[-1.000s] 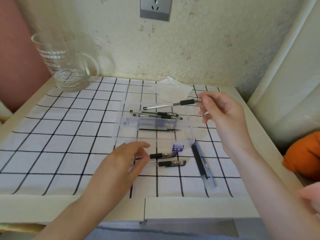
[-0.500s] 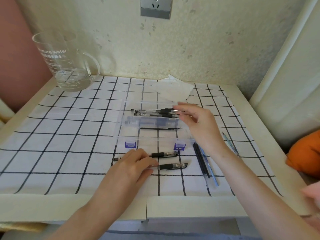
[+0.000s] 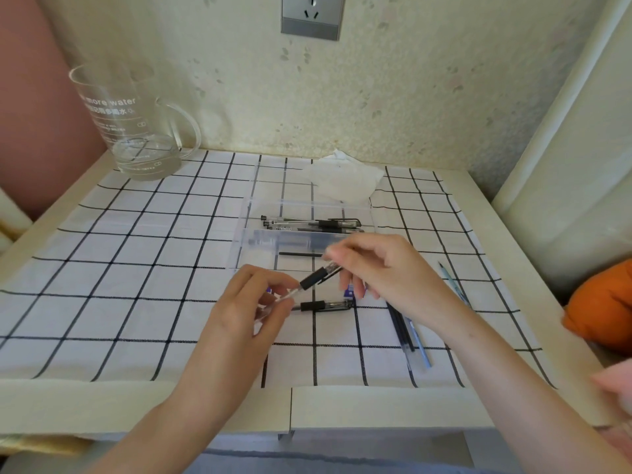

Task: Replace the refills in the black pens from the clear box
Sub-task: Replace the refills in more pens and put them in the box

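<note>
So far the job looks barely under way, judging by how things lie on the table (image 3: 513,254): its checked cloth (image 3: 113,268) fills the middle of the frame, and most of the bare room is on the left half, where nothing sits but the glass jug (image 3: 133,121) far up in the upper left corner. The right edge is tighter, with an orange thing (image 3: 605,302) pressing in at mid right and a lone pen (image 3: 453,283) lying close to that side. At centre, the clear box (image 3: 273,241) stands open with two black pens (image 3: 318,223) along its far side and one loose refill (image 3: 301,254) nearer; those pens seem untouched. A crumpled tissue (image 3: 345,179) sits just behind the box. Right of centre, low down, a few spare refills (image 3: 403,328) lie side by side near the front edge, so a careless sweep of the forearm could knock them off. Just in front of the box another black pen (image 3: 325,305) rests on the cloth. Both hands meet over it: the left hand (image 3: 249,313) pinches the clear tip end of the held pen (image 3: 316,278), and the right hand (image 3: 383,271) grips its barrel end, as if to unscrew it, I'd guess. Whether any pen already has a new refill I cannot tell
</note>
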`<state>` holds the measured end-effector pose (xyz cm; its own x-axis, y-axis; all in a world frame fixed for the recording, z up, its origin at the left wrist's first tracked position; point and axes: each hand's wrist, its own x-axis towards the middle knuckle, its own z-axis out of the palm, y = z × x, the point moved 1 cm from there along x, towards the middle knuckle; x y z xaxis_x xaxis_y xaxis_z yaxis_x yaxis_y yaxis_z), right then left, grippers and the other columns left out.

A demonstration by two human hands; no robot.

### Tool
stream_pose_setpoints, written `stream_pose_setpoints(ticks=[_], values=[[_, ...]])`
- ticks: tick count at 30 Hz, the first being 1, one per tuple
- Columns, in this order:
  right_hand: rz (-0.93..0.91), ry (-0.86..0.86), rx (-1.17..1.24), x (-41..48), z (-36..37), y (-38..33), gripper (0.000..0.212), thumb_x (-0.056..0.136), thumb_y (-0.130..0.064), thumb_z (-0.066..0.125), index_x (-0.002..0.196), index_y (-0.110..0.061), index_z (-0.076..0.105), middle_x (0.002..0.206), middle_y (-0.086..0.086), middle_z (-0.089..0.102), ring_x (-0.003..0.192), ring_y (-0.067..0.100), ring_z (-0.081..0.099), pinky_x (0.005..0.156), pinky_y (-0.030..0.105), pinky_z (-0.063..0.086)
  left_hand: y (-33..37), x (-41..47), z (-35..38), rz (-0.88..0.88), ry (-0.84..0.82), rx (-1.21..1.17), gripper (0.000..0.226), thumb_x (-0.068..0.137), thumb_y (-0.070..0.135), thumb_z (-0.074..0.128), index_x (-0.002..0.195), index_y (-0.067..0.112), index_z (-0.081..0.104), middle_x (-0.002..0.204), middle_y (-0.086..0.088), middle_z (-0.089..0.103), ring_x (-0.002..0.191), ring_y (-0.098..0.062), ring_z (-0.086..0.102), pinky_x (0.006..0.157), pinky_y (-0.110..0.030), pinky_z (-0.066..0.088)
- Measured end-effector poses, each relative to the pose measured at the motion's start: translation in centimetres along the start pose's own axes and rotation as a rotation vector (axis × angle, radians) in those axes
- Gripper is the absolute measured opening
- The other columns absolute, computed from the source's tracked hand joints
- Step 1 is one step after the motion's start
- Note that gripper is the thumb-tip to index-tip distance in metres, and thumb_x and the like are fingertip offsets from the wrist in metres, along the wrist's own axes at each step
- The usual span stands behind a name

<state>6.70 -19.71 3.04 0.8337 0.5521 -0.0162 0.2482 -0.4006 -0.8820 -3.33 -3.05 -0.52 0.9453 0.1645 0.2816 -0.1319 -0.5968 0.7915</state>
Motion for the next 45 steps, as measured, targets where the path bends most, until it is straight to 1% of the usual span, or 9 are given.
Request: stream_pose_setpoints(ticks=[5,9,15,21,28,32,37,41,45], values=[[-0.003,-0.042,0.212,-0.4,0.7,-0.2,0.008,0.09,-0.014,0.06,0.091,-0.008,0.065,0.062,0.003,0.065,0.05,0.014,0.056,0.047,0.022,0.044,0.7,-0.3,-0.1,-0.094,-0.054,-0.1,0.011,0.087,0.026,0.057,0.095,0.034,0.057,0.087,0.014,0.064,0.087,-0.002,0.058,0.07,-0.005,0.041],[-0.025,-0.115,0.193,-0.9,2.2,-0.5,0.005,0.089,-0.013,0.063,0.088,-0.008,0.062,0.066,0.006,0.065,0.052,0.014,0.058,0.051,0.025,0.047,1.0,-0.1,0.1,-0.121,-0.128,-0.21,0.012,0.088,0.03,0.051,0.09,0.036,0.061,0.079,0.012,0.068,0.061,-0.004,0.06,0.058,-0.007,0.042],[-0.056,-0.147,0.189,-1.6,2.6,-1.0,0.006,0.09,-0.015,0.061,0.085,-0.012,0.061,0.07,0.011,0.067,0.054,0.014,0.056,0.054,0.026,0.047,1.2,-0.1,0.0,-0.082,-0.091,-0.157,0.019,0.077,0.048,0.052,0.077,0.033,0.063,0.05,0.008,0.043,0.046,-0.009,0.033,0.046,-0.014,0.027],[-0.089,-0.098,0.205,-1.9,2.2,-1.0,0.008,0.091,-0.012,0.06,0.084,-0.01,0.059,0.073,0.01,0.07,0.056,0.015,0.056,0.052,0.021,0.043,1.7,0.0,-0.1,-0.08,-0.084,-0.098,0.026,0.076,0.057,0.048,0.078,0.037,0.064,0.046,0.006,0.033,0.045,-0.012,0.026,0.044,-0.019,0.021],[0.015,-0.073,0.158,-1.7,0.9,-0.4,0.008,0.09,-0.011,0.061,0.096,-0.007,0.057,0.077,0.008,0.07,0.062,0.014,0.064,0.056,0.024,0.049,1.2,-0.2,0.0,-0.15,-0.097,-0.103,0.021,0.075,0.053,0.053,0.09,0.038,0.055,0.052,0.006,0.043,0.047,-0.011,0.037,0.045,-0.017,0.03],[0.147,-0.143,0.012,-2.0,-0.1,0.1,0.013,0.087,-0.016,0.066,0.094,-0.008,0.059,0.081,0.006,0.074,0.061,0.011,0.067,0.053,0.022,0.048,0.7,0.1,-0.2,-0.24,0.025,-0.189,0.012,0.085,0.03,0.059,0.094,0.032,0.051,0.072,-0.001,0.065,0.061,-0.01,0.058,0.055,-0.019,0.045],[0.23,-0.236,-0.211,-2.5,1.6,0.8,0.013,0.082,-0.032,0.071,0.081,-0.021,0.064,0.064,-0.001,0.066,0.053,0.006,0.057,0.052,0.019,0.043,0.7,0.1,0.1,-0.261,0.0,-0.309,0.009,0.087,0.019,0.058,0.093,0.024,0.053,0.073,0.007,0.067,0.053,-0.002,0.053,0.053,-0.009,0.043],[0.239,-0.205,-0.37,-2.3,2.1,1.3,0.018,0.081,-0.033,0.071,0.091,-0.025,0.058,0.063,-0.007,0.055,0.057,0.007,0.05,0.057,0.024,0.038,0.7,0.1,0.2,-0.258,-0.026,-0.346,0.005,0.087,0.02,0.057,0.091,0.024,0.056,0.072,0.007,0.067,0.053,-0.006,0.053,0.052,-0.011,0.042],[0.152,-0.083,-0.151,-2.2,2.1,0.2,0.011,0.084,-0.031,0.067,0.091,-0.023,0.063,0.067,-0.003,0.063,0.052,0.002,0.049,0.055,0.02,0.037,0.8,0.0,0.2,-0.248,-0.041,-0.368,0.006,0.087,0.02,0.057,0.088,0.025,0.059,0.07,0.006,0.066,0.053,-0.005,0.053,0.052,-0.015,0.043]])
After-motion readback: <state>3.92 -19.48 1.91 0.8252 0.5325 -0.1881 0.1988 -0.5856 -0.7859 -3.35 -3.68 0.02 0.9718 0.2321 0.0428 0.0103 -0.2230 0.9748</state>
